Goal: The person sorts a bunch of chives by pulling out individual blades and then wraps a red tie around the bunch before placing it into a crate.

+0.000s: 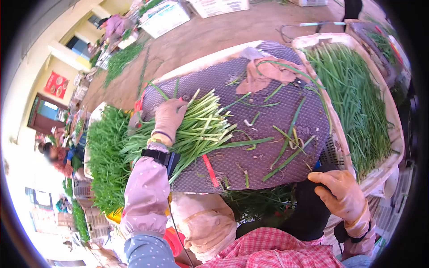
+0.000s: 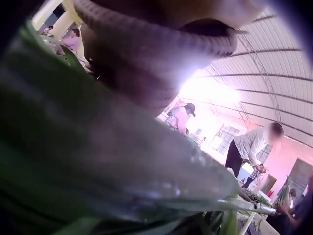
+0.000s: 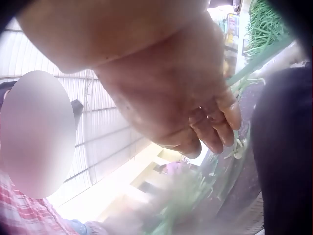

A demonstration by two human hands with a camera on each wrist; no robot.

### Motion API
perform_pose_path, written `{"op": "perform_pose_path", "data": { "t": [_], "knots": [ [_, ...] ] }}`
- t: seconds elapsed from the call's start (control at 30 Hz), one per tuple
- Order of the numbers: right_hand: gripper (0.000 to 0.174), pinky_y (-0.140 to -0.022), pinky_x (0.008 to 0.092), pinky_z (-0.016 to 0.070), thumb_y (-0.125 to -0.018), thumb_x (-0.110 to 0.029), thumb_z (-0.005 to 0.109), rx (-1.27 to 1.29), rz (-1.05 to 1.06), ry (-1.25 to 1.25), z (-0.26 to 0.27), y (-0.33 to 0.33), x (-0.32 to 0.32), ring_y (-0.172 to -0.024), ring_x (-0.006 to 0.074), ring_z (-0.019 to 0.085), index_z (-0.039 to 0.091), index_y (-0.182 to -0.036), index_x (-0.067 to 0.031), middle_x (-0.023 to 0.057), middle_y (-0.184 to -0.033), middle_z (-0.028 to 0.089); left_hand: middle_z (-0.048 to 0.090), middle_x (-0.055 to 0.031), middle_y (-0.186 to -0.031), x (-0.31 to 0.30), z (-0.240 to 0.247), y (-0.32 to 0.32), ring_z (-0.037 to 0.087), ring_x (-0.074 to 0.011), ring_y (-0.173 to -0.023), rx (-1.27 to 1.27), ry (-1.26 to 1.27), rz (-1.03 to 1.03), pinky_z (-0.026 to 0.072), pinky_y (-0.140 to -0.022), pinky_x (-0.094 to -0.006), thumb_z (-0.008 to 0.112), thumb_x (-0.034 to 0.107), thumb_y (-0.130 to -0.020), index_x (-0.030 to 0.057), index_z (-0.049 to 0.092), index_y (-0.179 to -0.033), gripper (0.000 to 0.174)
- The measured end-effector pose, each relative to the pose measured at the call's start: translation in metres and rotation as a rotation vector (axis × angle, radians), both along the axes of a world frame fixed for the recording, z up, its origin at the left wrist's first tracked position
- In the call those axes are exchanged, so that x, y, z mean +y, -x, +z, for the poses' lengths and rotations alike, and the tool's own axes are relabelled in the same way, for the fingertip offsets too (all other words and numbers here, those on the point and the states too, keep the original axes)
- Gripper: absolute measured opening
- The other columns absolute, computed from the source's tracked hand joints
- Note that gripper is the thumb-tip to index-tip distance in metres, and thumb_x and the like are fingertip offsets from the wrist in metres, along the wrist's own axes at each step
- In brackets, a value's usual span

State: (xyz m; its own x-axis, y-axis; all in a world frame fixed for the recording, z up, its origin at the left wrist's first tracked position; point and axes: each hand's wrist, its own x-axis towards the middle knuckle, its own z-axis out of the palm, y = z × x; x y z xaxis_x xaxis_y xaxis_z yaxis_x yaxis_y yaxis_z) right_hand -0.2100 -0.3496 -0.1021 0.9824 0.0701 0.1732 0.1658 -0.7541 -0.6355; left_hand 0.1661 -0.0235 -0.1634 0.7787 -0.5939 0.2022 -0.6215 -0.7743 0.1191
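The gloved left hand point(image 1: 169, 118) grips a thick bunch of green stalks point(image 1: 201, 120) over the dark textured mat point(image 1: 268, 129); in the head view the pale ends fan out to its right, and the leaves lie toward the left crate. Blurred green leaves point(image 2: 112, 156) fill much of the left wrist view, which hides the fingers. Beyond the mat's lower right edge, the gloved right hand point(image 1: 337, 194) hangs with bent, relaxed fingers and nothing in them. The right wrist view also shows this hand point(image 3: 171, 93) empty. A red strip point(image 1: 210, 170) lies on the mat below the bunch.
Crates of greens stand at the left point(image 1: 107, 156) and right point(image 1: 357, 102) of the mat. A pinkish cloth point(image 1: 268, 73) and loose stalks point(image 1: 292, 156) lie on it. Farther off are white crates point(image 1: 164, 20) and several people. A dark-clad knee point(image 1: 313, 205) is near the right hand.
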Motion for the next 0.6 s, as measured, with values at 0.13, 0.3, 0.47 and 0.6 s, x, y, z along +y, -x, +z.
{"op": "perform_pose_path", "data": {
  "t": [0.13, 0.3, 0.47, 0.6],
  "knots": [
    [0.03, -0.06, 0.0411, 0.0521, -0.076, -0.009, 0.065, 0.039, 0.115, -0.013, -0.005, -0.002, 0.011, -0.075, 0.0308, 0.065, 0.059, -0.105, -0.0047, 0.0137, -0.08, 0.064, 0.066, -0.0174, -0.106, 0.008, -0.01, -0.004, 0.062, -0.0279, -0.103, 0.332, 0.228, 0.069, 0.0453, -0.092, -0.0359, 0.06, 0.026, -0.086, 0.006, 0.068, -0.101, 0.026],
    [0.024, -0.058, 0.0404, 0.0517, -0.078, -0.013, 0.061, -0.114, 0.477, 0.022, -0.029, -0.062, 0.078, -0.071, 0.0293, 0.064, 0.054, -0.099, -0.0047, 0.0089, -0.079, 0.062, 0.069, -0.0145, -0.09, 0.002, 0.003, 0.002, 0.066, -0.0296, -0.089, 0.304, 0.122, 0.101, 0.0486, -0.082, -0.0363, 0.06, 0.026, -0.087, 0.0051, 0.065, -0.105, 0.028],
    [0.029, -0.068, 0.0407, 0.0516, -0.074, -0.012, 0.066, -0.08, 0.493, -0.034, -0.094, -0.182, 0.17, -0.083, 0.0292, 0.063, 0.06, -0.102, -0.0087, 0.0095, -0.091, 0.064, 0.064, -0.021, -0.107, 0.011, 0.011, 0.015, 0.061, -0.0325, -0.101, 0.023, -0.14, -0.082, 0.047, -0.087, -0.0375, 0.055, 0.025, -0.091, 0.0016, 0.054, -0.122, 0.039],
    [0.047, -0.08, 0.0409, 0.0529, -0.067, -0.011, 0.072, 0.144, 0.381, -0.004, -0.096, -0.218, 0.179, -0.099, 0.0302, 0.065, 0.065, -0.113, -0.0139, 0.0122, -0.105, 0.068, 0.058, -0.0206, -0.12, 0.018, 0.0, 0.025, 0.057, -0.0299, -0.111, 0.313, -0.057, -0.219, 0.0428, -0.095, -0.0362, 0.04, 0.021, -0.098, -0.0003, 0.052, -0.125, 0.036]
  ]
}}
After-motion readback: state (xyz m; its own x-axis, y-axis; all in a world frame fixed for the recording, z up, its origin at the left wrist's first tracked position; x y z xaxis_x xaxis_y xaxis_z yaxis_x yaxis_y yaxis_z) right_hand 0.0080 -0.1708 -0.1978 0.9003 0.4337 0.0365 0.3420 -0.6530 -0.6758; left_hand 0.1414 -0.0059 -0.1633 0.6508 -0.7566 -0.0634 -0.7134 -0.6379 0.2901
